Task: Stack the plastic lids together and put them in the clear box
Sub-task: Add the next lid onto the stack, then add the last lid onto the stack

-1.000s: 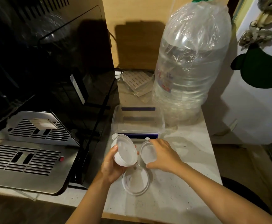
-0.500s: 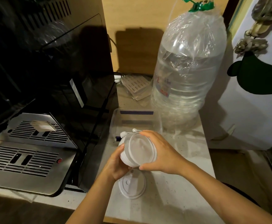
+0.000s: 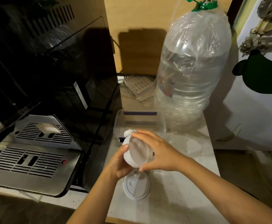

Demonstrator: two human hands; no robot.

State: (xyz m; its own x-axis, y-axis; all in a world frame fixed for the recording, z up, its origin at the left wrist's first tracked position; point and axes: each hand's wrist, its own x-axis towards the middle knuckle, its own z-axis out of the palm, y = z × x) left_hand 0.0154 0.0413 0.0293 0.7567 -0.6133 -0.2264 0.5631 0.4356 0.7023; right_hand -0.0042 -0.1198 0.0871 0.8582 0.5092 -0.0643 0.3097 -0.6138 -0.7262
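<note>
While both hands grip the stacked lids (image 3: 137, 152) above the pale speckled counter (image 3: 180, 183), left hand (image 3: 118, 165) cups underneath, right hand (image 3: 157, 151) clamps the top. Third lid (image 3: 136, 185) lies on the counter; clear box (image 3: 140, 122) behind, water jug (image 3: 191, 75) beside, coffee machine (image 3: 35, 143) left.

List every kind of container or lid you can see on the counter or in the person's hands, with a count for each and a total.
White plastic lids held pressed together in the hands: 2
White plastic lid lying on the counter: 1
Clear box: 1
Large water bottle: 1
Total: 5
</note>
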